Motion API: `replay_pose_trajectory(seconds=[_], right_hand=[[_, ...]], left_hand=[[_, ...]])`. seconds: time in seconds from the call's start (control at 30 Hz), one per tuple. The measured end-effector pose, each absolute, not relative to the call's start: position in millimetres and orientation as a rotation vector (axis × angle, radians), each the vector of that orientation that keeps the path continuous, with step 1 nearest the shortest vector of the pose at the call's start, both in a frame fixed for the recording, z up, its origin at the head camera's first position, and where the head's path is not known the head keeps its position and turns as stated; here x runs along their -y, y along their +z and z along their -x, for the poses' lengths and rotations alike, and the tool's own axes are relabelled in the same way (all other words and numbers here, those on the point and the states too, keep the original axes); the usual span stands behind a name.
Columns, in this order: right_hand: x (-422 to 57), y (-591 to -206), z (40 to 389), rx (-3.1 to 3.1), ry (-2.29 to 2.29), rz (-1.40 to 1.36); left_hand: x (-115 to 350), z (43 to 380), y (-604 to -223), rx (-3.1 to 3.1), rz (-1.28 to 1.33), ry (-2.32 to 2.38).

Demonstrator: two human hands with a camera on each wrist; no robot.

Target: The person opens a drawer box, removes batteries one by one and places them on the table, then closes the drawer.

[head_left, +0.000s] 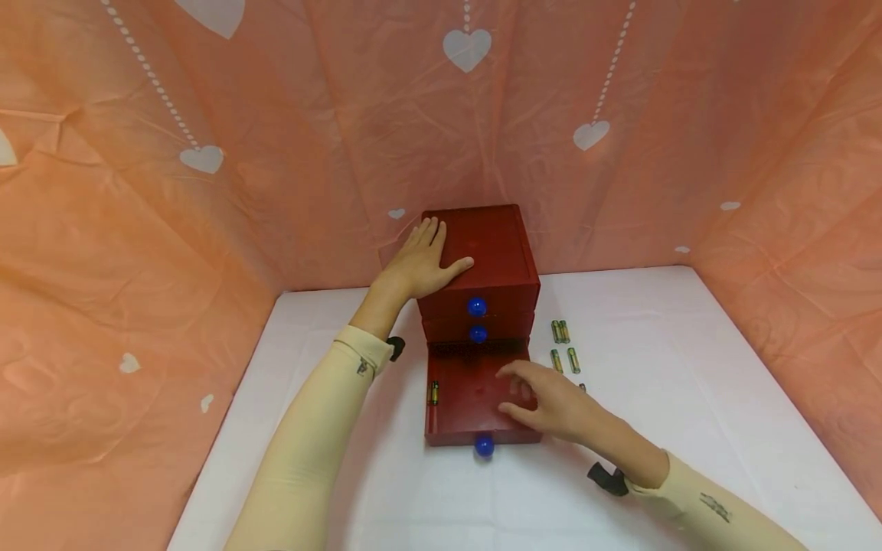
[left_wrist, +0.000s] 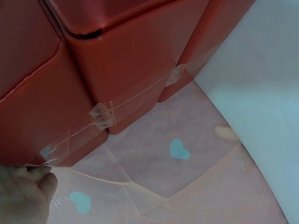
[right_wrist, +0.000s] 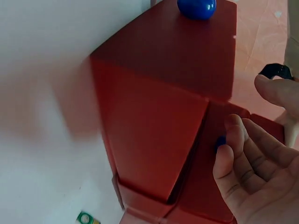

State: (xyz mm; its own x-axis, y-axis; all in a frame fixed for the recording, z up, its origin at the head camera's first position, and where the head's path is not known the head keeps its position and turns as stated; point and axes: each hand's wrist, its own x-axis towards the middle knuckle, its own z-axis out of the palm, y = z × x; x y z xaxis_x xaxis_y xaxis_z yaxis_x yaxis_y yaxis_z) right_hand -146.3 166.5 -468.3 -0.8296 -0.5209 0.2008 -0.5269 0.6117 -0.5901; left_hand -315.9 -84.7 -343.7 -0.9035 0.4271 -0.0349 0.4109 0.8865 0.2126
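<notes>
A red drawer cabinet (head_left: 492, 241) with round blue knobs stands against the back cloth. My left hand (head_left: 422, 264) rests on its top near the left edge, fingers spread. The bottom drawer (head_left: 475, 413) is pulled out, its blue knob (head_left: 485, 446) facing me. What looks like a pair of green-and-gold batteries (head_left: 433, 392) stands or lies along the drawer's left side. Over the drawer's right part hovers my right hand (head_left: 558, 402), thumb and fingers apart and loosely bent. Nothing shows between those fingers in the head view or the right wrist view.
To the right of the cabinet, several batteries (head_left: 561, 331) lie on the white table (head_left: 641, 383); one is partly covered by my right hand. Orange cloth (head_left: 358, 138) with white hearts encloses the back and sides. Clear tape (left_wrist: 103, 116) runs along the cabinet's side.
</notes>
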Motion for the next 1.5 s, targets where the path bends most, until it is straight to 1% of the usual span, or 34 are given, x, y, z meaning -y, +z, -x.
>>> replay_pose_trajectory(seconds=[0.4, 1.5], right_hand=[[-139, -476, 154, 2.838, 1.056, -0.959], [-78, -496, 176, 2.935, 1.190, -0.849]], left_hand=[[85, 317, -345, -2.975, -0.667, 0.319], [85, 317, -344, -2.974, -0.675, 0.321]])
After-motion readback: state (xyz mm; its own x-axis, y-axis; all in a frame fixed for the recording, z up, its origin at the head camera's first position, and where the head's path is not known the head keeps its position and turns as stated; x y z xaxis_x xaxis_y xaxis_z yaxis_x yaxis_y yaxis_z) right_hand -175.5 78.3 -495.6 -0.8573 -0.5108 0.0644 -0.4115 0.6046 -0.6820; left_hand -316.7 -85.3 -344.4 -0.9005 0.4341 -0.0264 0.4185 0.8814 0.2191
